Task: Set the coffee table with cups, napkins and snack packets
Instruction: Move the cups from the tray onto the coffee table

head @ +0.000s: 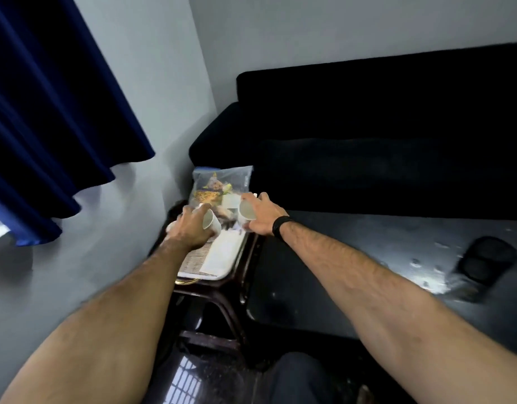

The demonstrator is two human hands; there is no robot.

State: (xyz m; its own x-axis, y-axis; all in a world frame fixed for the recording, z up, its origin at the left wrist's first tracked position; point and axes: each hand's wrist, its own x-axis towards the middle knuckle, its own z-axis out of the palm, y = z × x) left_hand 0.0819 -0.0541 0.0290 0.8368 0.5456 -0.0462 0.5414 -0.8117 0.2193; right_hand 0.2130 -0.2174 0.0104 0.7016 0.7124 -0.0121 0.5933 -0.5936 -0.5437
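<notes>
Small dim room here: grey walls, a blue curtain (47, 112) hanging down the left side of the frame, and a black sofa (382, 135) filling the upper right. In front of the sofa, right of centre, sits the dark coffee table (368, 272), kinda scuffed with pale speckles, and there's a black object (487, 263) lying on it toward the right edge, too blurry to say what it is. Squeezed between the wall and the coffee table, around the middle of the frame, is a small dark side table (222, 287) carrying a pale tray (193, 272).

Both bare arms reach in from the bottom corners toward that tray. The left hand (193, 228) is wrapped around a white paper cup (212, 223), tipped so its mouth points down and toward the camera. The right hand (263, 217), with a black band (280, 227) on the wrist, grips a second paper cup (247, 212) from above, fingers curled round it, also tilted with the opening facing us. Both cups are over the far end of the tray, none on the coffee table.

A clear snack packet (219, 182) with yellow print stands at the back of the tray, just beyond the hands. A white folded napkin (225, 252) lies flat on the tray's near half.
</notes>
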